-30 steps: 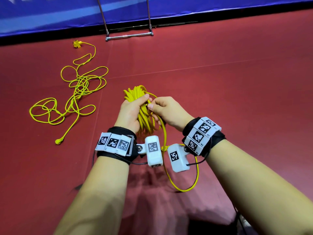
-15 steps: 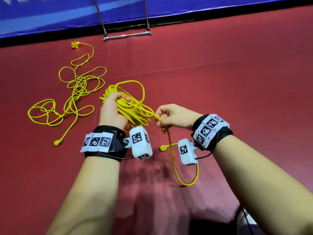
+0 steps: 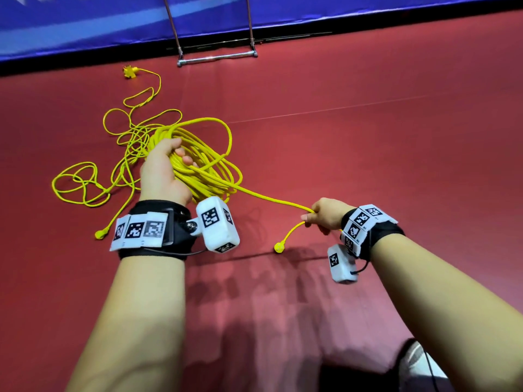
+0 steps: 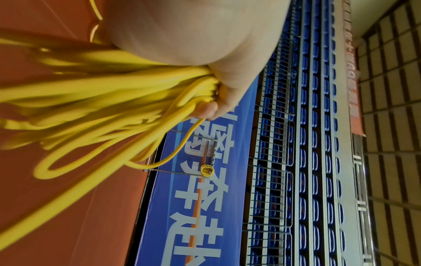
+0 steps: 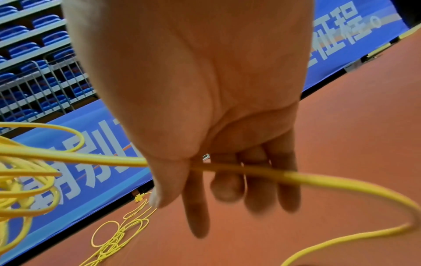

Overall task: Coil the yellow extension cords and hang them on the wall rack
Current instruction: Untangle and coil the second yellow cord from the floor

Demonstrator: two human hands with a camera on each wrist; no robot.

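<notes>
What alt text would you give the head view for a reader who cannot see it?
The left hand grips a bundle of yellow cord loops, and the right hand holds its free end out to the side, plug dangling. A second yellow cord lies tangled on the red floor near a metal rack.
</notes>
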